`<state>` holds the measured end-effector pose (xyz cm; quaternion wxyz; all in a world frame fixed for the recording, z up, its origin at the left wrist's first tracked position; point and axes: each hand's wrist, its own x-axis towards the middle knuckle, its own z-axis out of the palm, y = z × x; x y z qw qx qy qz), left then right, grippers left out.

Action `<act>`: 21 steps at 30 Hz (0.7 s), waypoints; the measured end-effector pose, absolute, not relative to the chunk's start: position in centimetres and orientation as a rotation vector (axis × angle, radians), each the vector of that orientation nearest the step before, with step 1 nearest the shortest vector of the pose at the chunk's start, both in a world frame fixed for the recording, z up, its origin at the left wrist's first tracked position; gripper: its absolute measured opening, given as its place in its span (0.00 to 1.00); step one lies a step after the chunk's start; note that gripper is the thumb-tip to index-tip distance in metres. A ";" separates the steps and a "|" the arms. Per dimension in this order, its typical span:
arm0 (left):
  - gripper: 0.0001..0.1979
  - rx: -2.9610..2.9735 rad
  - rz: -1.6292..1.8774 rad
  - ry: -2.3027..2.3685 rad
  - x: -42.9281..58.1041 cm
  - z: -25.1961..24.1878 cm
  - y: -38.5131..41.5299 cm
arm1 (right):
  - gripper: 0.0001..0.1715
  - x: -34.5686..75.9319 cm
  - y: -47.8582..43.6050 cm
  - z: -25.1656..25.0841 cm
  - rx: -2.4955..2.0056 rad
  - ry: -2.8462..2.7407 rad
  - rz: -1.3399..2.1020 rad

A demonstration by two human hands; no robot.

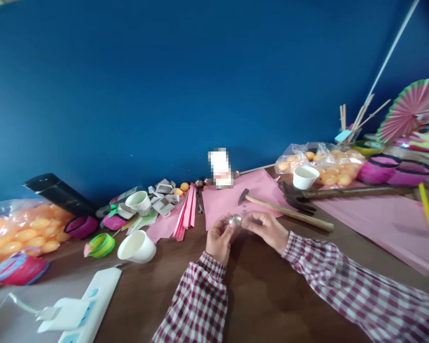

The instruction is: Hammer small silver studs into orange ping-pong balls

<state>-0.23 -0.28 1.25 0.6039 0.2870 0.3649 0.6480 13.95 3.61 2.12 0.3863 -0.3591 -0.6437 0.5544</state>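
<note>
Silvery piece (235, 219) is held in left hand (219, 237), seemingly being worked — right hand (267, 229) narrowed, contents unclear — steadiness seems needed next.

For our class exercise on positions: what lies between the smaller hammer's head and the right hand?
In the head view, a few tiny silvery pieces lie there on the pink paper.

The left hand (219, 238) pinches the silver ball (235, 219); the right hand (267, 229), fingers bent, hangs just right of it.
</note>
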 end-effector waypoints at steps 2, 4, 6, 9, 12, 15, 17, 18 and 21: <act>0.16 0.671 1.499 0.846 -0.2 1.3 -0.3 | 0.15 13.9 3.6 2.2 -0.922 -1.649 1.407; 0.16 0.673 1.496 0.851 -0.2 1.3 -0.3 | 0.16 13.9 3.5 2.3 -0.928 -1.668 1.395; 0.17 0.666 1.495 0.852 -0.2 1.2 -0.3 | 0.16 13.9 3.6 2.4 -0.927 -1.678 1.396; 0.17 0.638 1.494 0.841 -0.2 1.2 -0.3 | 0.17 14.0 3.7 2.2 -0.916 -1.653 1.420; 0.17 0.616 1.488 0.842 -0.2 1.2 -0.3 | 0.17 14.0 3.8 2.0 -0.903 -1.635 1.428; 0.17 0.609 1.488 0.842 -0.2 1.3 -0.3 | 0.16 14.0 3.8 1.9 -0.890 -1.644 1.414; 0.17 0.606 1.484 0.841 -0.2 1.4 -0.3 | 0.16 14.0 3.8 1.9 -0.878 -1.651 1.409; 0.17 0.604 1.482 0.842 -0.2 1.4 -0.3 | 0.16 14.0 3.8 1.9 -0.874 -1.653 1.407; 0.17 0.607 1.480 0.845 -0.2 1.4 -0.3 | 0.16 14.0 3.8 1.9 -0.873 -1.665 1.398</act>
